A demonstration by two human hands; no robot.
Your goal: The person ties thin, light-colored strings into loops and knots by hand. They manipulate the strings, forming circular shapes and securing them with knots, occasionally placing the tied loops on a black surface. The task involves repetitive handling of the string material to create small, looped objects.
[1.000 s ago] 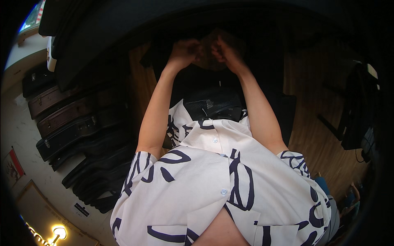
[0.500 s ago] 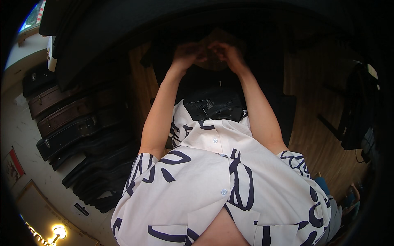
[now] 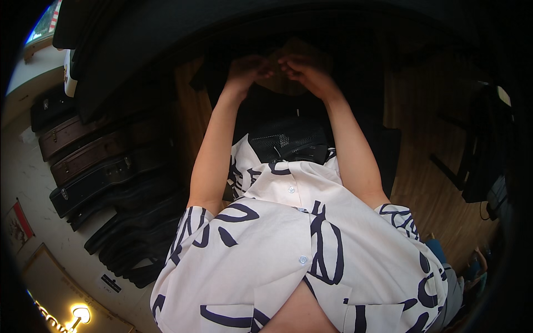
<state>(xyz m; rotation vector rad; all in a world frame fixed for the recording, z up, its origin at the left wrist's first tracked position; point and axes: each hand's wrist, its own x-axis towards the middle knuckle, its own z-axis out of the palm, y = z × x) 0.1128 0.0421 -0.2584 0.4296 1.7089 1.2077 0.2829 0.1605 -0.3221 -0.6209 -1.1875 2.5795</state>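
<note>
Ahead of me, in deep shade, my left hand [image 3: 247, 74] and my right hand [image 3: 308, 73] are raised close together, fingertips toward each other with a narrow gap between. Both hands look open, with loosely bent fingers; no held thing shows. Below and between them lies a dim brown, flat shape with a rounded near edge [image 3: 284, 87]; its kind is too dark to make out. Whether the fingers touch it, I cannot tell. Nearer my body is a black mesh item [image 3: 286, 139] at my lap.
Several black and brown instrument cases [image 3: 91, 150] stand in a row on the left. A large dark edge [image 3: 183, 30] arches across the far side. On the right are wooden flooring [image 3: 419, 161] and a black stand-like object [image 3: 472, 166]. A lit lamp [image 3: 80, 314] shows at lower left.
My left hand has shifted slightly left, away from the right one. My right hand has turned a little, its fingers moving slightly. The brown shape stays where it was.
</note>
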